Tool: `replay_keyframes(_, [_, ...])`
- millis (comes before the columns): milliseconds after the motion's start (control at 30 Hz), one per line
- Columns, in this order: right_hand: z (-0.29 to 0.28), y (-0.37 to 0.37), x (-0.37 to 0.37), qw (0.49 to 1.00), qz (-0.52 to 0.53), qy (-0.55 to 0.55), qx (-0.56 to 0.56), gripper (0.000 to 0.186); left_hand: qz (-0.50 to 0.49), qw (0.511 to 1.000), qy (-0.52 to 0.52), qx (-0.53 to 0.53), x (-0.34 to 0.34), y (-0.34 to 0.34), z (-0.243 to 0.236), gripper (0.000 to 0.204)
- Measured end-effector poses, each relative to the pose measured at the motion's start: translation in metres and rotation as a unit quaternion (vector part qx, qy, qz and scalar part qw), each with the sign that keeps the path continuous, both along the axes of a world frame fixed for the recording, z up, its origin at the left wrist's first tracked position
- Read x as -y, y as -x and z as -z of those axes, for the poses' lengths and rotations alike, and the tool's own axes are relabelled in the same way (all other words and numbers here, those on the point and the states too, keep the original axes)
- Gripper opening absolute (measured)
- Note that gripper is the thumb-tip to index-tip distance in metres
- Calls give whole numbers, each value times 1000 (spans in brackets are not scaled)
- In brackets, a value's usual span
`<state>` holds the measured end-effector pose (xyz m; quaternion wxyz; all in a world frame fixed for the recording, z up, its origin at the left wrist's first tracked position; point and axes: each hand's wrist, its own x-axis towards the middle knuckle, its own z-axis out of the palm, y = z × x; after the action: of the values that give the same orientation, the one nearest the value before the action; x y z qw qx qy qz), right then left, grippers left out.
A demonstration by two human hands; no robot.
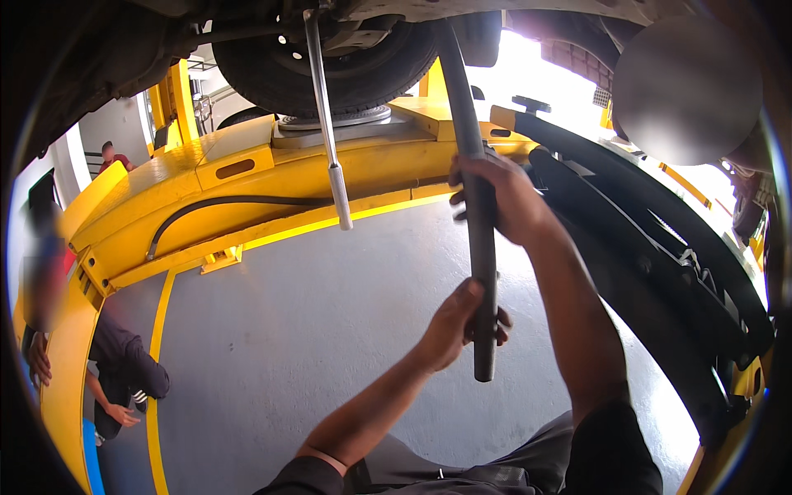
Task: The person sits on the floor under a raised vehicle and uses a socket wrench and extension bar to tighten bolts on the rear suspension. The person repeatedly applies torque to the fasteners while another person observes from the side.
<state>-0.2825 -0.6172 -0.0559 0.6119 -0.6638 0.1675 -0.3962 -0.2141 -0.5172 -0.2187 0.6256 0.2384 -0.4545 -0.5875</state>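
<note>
My right hand (503, 194) grips a long dark pipe (483, 264) at mid-length, fingers wrapped round it. My left hand (458, 322) holds the same pipe lower down, near its open lower end. The pipe rises steeply into the car's dark underside (396, 10), where its upper end is hard to make out. Left of it a chrome bar (320, 91) with a knurled lower handle hangs from the underside, beside a black tyre (256, 66).
A yellow lift (239, 144) spans ahead, with a black hose (190, 206) along it. Black lift beams (627, 247) flank my right side. A person crouches (132, 355) at lower left; others stand at the left edge (37, 355) and behind (111, 161). The floor (272, 346) is grey.
</note>
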Motion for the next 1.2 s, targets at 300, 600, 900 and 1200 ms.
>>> replay_keyframes(300, [-208, -87, 149, 983, 49, 179, 0, 37, 22, 1000, 18, -7, 11, 50, 22, 39])
replay_keyframes(600, [-245, -91, 191, 969, 51, 239, 27, 33, 52, 998, 2, -38, 23, 66, 26, 31])
replay_keyframes(900, [-164, -29, 272, 951, 22, 284, 118, 34, -81, 992, -19, 98, 90, 3, 111, 31])
replay_keyframes(1200, [-193, -148, 196, 837, 338, 333, 271, 48, -424, 834, -52, 348, 196, -107, 126, 26])
